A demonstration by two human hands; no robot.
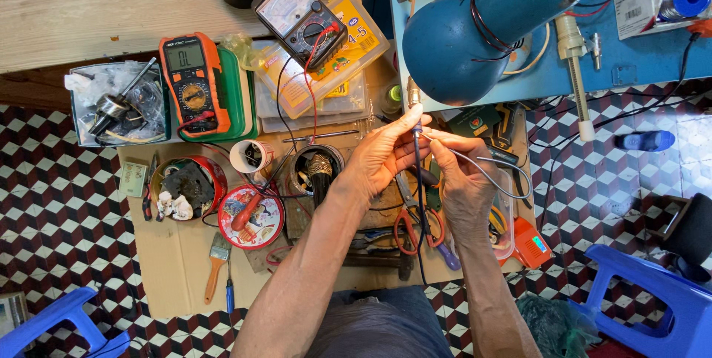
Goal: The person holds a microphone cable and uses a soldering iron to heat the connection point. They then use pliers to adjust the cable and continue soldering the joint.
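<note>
Left hand: the left hand is raised over the cluttered work surface, its fingers pinched together on a thin dark cable near that cable's upper end.
Right hand: the right hand sits just beside the left, fingertips closed on a thin grey wire that loops away to the right.
Cable: the dark cable hangs straight down from the fingers, between the two wrists, toward the person's lap.
Tip: a small brass-coloured connector pokes up above the left fingers, just under the shade of the blue desk lamp; whether it is joined to the cable cannot be told.
Below the hands: red-handled scissors lie on the cardboard sheet that covers the surface.
Meters: an orange-edged digital multimeter rests on a green case at upper left; an analogue multimeter lies on clear plastic boxes beside it, its red and black leads trailing down.
Tins: a round red tin holds a red-handled screwdriver; a second tin to its left holds dark and pale small parts.
Brush: a small paintbrush lies near the cardboard's lower left.
Floor: patterned red, black and white tiles surround the bench, with blue plastic chairs at the lower corners.
</note>
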